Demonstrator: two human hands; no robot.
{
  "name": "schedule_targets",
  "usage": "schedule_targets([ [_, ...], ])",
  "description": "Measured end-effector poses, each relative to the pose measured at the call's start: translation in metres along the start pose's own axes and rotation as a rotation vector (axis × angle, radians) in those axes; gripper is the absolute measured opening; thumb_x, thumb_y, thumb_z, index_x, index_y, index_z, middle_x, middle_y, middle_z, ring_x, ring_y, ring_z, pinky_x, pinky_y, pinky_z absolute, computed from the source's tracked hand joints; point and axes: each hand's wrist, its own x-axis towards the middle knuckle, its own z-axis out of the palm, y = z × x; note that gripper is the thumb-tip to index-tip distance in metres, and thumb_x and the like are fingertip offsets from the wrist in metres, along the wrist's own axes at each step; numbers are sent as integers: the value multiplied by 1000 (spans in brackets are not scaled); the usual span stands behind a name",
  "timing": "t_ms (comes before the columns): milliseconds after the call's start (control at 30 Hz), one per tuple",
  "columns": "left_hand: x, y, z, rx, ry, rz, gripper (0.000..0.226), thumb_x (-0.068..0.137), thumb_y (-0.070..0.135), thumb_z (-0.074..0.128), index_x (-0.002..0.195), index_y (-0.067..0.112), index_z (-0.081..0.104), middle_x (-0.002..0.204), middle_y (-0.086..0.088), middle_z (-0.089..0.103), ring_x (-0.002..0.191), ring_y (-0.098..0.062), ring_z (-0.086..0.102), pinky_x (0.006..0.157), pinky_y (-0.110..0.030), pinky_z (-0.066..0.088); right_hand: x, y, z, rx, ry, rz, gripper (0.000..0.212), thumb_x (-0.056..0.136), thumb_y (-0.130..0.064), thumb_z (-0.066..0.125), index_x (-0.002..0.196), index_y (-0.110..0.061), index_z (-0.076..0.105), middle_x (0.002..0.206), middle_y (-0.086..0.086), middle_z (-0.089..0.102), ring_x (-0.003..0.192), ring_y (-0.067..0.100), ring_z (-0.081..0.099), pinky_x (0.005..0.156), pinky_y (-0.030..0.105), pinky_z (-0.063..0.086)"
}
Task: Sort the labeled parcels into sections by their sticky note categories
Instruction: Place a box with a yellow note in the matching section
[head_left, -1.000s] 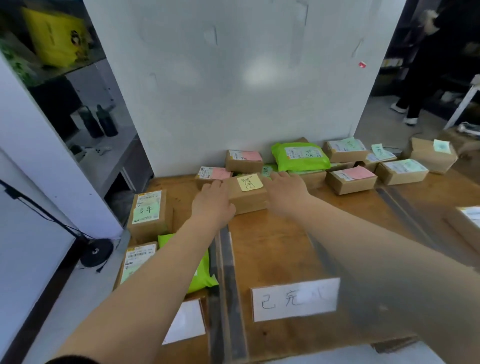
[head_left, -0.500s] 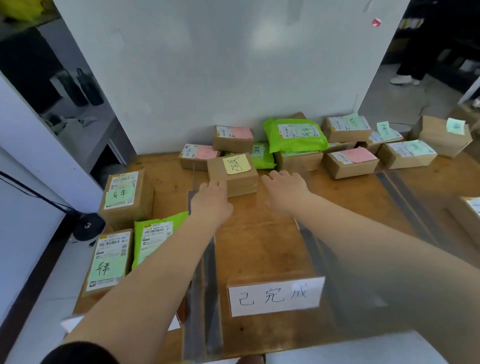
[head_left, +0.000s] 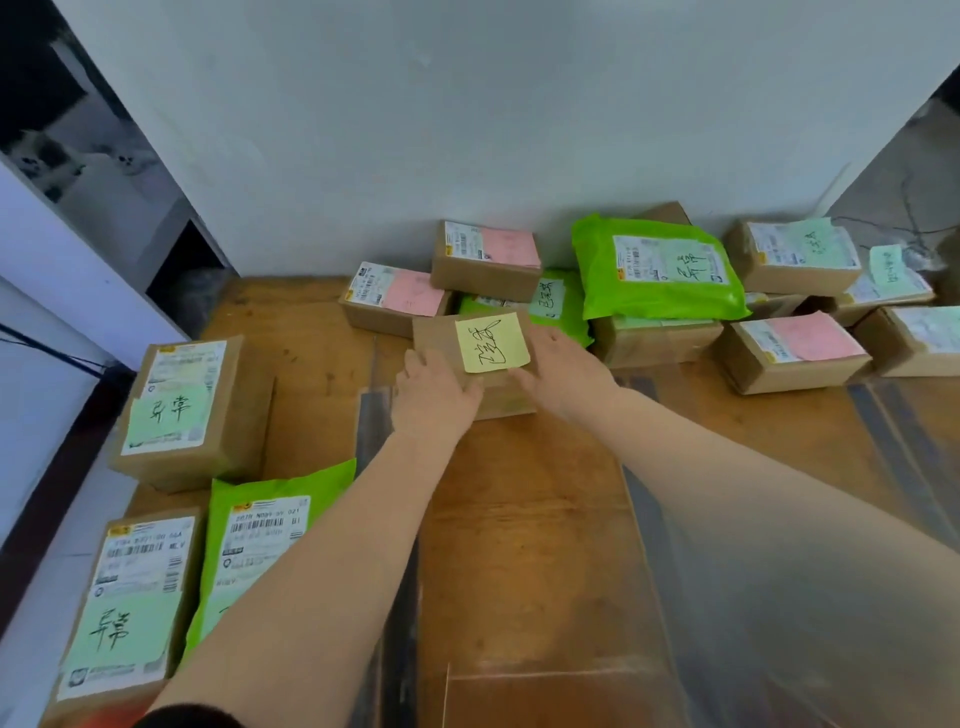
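Observation:
A small brown box (head_left: 439, 335) with a yellow handwritten sticky note (head_left: 492, 343) lies on the wooden table (head_left: 524, 493), just in front of the pile at the back. My left hand (head_left: 434, 400) grips its near left corner. My right hand (head_left: 563, 371) holds its right side, thumb beside the note. In the left section lie a box with a green note (head_left: 187, 410), a green mailer (head_left: 260, 545) and another green-note box (head_left: 124, 613).
Against the white panel (head_left: 467, 130) are piled pink-note boxes (head_left: 395, 299) (head_left: 488, 257) (head_left: 789, 348), a green mailer (head_left: 660, 270) and green-note boxes (head_left: 795, 254). Strips of clear tape (head_left: 374, 415) (head_left: 883, 441) divide the table into sections.
Both hands, off the yellow-note box half a second ago, have closed on its sides again. The view has tilted down and closer, and the white paper label has left the view.

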Motion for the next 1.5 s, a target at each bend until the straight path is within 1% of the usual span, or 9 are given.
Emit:
schedule_targets([
  [167, 19, -7, 8, -208, -39, -121, 84, 85, 43, 59, 146, 10, 12, 137, -18, 40, 121, -35, 47, 97, -47, 45, 39, 5, 2, 157, -28, 82, 71, 95, -38, 48, 149, -8, 14, 153, 13, 23, 137, 30, 33, 108, 39, 32],
  [267, 24, -15, 11, -387, -51, -171, 89, 79, 43, 68, 145, 13, 17, 139, -13, 42, 122, -30, 48, 98, -46, 46, 58, 6, 1, 198, -92, 60, 79, 92, -39, 55, 151, -11, 10, 157, 10, 16, 143, 28, 22, 113, 36, 24],
  [467, 7, -17, 17, -668, -18, -348, 86, 78, 37, 73, 141, 7, 23, 138, -11, 45, 122, -25, 48, 88, -28, 43, 67, 12, 7, 428, -96, 118, 73, 81, -33, 71, 139, -11, 34, 135, 9, 49, 121, 24, 49, 97, 33, 41],
  [600, -12, -17, 26, -871, -7, -560, 98, 76, 41, 73, 146, 8, 13, 143, -14, 38, 125, -30, 46, 102, -40, 43, 47, 22, 13, 520, -90, 213, 69, 78, -38, 73, 130, -9, 38, 128, 9, 52, 112, 24, 53, 89, 34, 46],
  [733, -41, -3, 32, -1185, -136, -613, 80, 81, 29, 71, 144, 15, 24, 139, -7, 43, 119, -25, 50, 96, -41, 47, 5, 27, 18, 558, -75, 269, 66, 78, -36, 73, 126, -6, 39, 125, 10, 55, 108, 25, 54, 77, 31, 41],
  [900, -86, 11, 32, -1065, -142, -406, 70, 78, 21, 73, 137, 28, 37, 135, 5, 51, 120, -18, 51, 99, -42, 45, -53, 27, 21, 524, -73, 207, 66, 78, -34, 74, 131, -9, 43, 129, 7, 56, 115, 23, 53, 78, 26, 40],
  [1067, -126, 13, 19, -1021, -118, -317, 68, 80, 14, 72, 139, 20, 40, 138, 1, 51, 122, -21, 52, 101, -47, 45, -104, 25, 7, 602, -35, 226, 62, 77, -35, 75, 125, -10, 44, 126, 8, 57, 110, 23, 56, 78, 30, 45],
  [1300, -180, 9, 5, -993, -88, -288, 76, 80, 2, 68, 145, 17, 32, 140, 0, 49, 122, -21, 52, 98, -41, 48, -165, 17, 7, 579, -30, 198, 57, 79, -36, 72, 119, -9, 42, 124, 8, 57, 107, 23, 56, 71, 28, 40],
  [1500, -212, 1, 3, -955, -32, -255, 70, 80, -3, 65, 143, 13, 37, 136, -5, 52, 114, -18, 52, 102, -41, 44, -192, 5, 23, 582, -63, 182, 67, 80, -33, 73, 131, -8, 38, 130, 9, 56, 115, 26, 55, 80, 29, 41],
])
